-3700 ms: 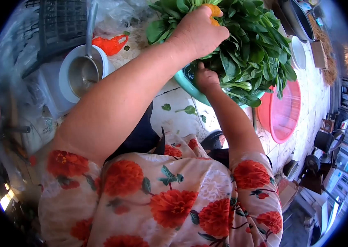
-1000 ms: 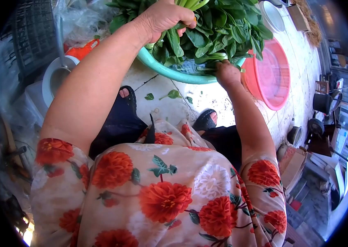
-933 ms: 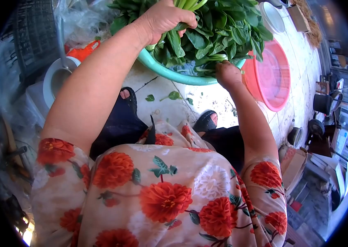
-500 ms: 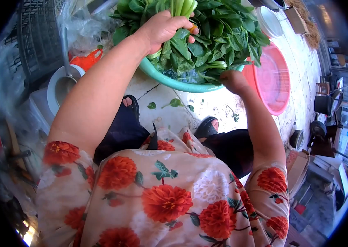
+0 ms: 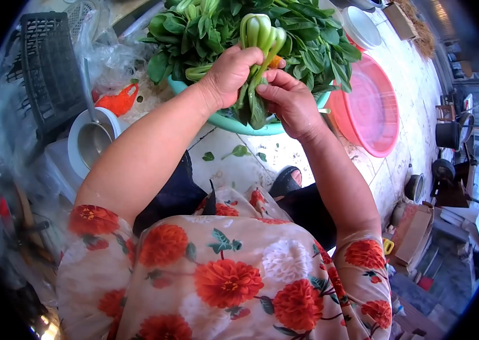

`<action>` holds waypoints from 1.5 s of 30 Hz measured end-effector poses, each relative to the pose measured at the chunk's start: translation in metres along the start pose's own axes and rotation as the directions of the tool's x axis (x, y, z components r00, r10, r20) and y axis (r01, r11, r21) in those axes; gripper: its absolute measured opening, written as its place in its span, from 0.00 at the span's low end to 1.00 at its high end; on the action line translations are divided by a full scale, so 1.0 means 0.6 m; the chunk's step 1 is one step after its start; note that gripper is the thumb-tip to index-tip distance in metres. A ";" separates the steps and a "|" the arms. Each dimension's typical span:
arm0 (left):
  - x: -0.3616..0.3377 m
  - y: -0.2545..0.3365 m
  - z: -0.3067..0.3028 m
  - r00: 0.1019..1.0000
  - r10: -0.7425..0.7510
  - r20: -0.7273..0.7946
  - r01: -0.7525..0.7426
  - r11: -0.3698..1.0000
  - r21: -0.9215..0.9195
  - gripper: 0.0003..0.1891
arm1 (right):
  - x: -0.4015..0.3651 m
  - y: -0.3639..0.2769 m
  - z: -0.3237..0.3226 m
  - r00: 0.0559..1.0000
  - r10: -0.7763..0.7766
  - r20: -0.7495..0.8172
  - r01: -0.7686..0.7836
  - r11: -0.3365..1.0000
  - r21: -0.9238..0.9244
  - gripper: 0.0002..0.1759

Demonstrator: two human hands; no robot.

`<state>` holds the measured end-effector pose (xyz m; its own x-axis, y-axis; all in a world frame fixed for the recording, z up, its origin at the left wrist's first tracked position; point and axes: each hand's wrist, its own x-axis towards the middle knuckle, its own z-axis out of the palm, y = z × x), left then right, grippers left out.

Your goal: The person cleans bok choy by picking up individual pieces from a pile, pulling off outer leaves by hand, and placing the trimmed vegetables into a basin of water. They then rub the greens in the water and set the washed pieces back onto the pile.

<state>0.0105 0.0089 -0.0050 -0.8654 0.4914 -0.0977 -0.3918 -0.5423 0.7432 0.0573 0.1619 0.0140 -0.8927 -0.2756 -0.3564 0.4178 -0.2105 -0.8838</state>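
Note:
My left hand (image 5: 232, 75) is wrapped round a bunch of bok choy (image 5: 259, 33), its pale stem ends up and its leaves hanging down. My right hand (image 5: 291, 102) pinches an outer stalk of the same bunch between thumb and fingers, close beside the left. A small orange thing (image 5: 275, 62) shows by the left fingertips; I cannot make out what it is. Below and behind the hands, a green basin (image 5: 239, 123) is heaped with leafy bok choy (image 5: 318, 48).
A pink basin (image 5: 386, 107) stands right of the green one, near a pale round container (image 5: 361, 27). At left are a white pot (image 5: 78, 150), an orange plastic bag (image 5: 119, 101) and a black crate (image 5: 47, 62). Loose leaves (image 5: 240, 151) lie on the tiled floor.
My left hand has lowered the bunch toward me. My right hand has left the basin's right rim, moved up and left, and taken hold of a stalk of the bunch.

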 end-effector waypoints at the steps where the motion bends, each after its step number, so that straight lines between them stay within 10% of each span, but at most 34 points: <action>1: 0.002 -0.003 -0.004 0.998 -0.051 0.028 0.054 0.991 -0.121 0.23 | 0.002 0.004 -0.003 1.000 -0.002 0.004 0.002 1.000 0.004 0.06; 11: -0.001 -0.008 0.007 1.000 -0.018 0.014 0.017 0.998 0.057 0.25 | 0.000 0.004 -0.002 0.997 -0.029 -0.067 0.026 0.998 -0.048 0.08; 15: 0.003 -0.005 0.010 0.994 0.012 -0.113 0.021 0.959 0.281 0.26 | 0.001 -0.005 -0.019 0.999 -0.038 0.028 0.045 0.942 -0.333 0.14; 17: 0.006 -0.005 0.005 0.993 0.024 -0.116 0.012 0.954 0.298 0.25 | -0.009 -0.032 -0.032 0.986 -0.163 0.042 0.139 0.651 -0.746 0.13; 21: 0.003 -0.002 0.003 0.995 -0.055 -0.085 0.083 0.927 0.366 0.24 | -0.004 -0.057 -0.042 0.965 -0.173 -0.198 0.079 0.909 -0.409 0.11; 29: -0.010 -0.010 0.020 0.986 -0.159 -0.040 0.159 0.868 0.471 0.18 | 0.004 -0.032 -0.025 0.946 -0.306 -0.107 0.261 0.914 -0.309 0.09; 37: -0.006 0.017 -0.011 0.988 -0.058 -0.141 0.132 0.787 0.602 0.14 | 0.040 -0.015 -0.085 0.953 -0.293 -0.083 0.161 0.718 -0.677 0.11; 41: -0.007 0.046 -0.022 0.991 0.029 -0.128 0.062 0.761 0.645 0.16 | 0.062 0.066 -0.111 0.994 -0.042 0.100 0.106 0.201 -0.974 0.11; 45: -0.007 0.056 -0.030 0.990 0.079 -0.120 0.023 0.736 0.677 0.17 | 0.086 0.178 -0.118 0.981 0.023 0.193 0.193 0.004 -0.981 0.16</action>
<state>-0.0049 -0.0237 0.0083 -0.9248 0.3618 -0.1174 -0.0972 0.0736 0.9925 0.0439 0.1914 -0.1204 -0.8334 -0.4565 -0.3116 -0.3360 0.8661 -0.3701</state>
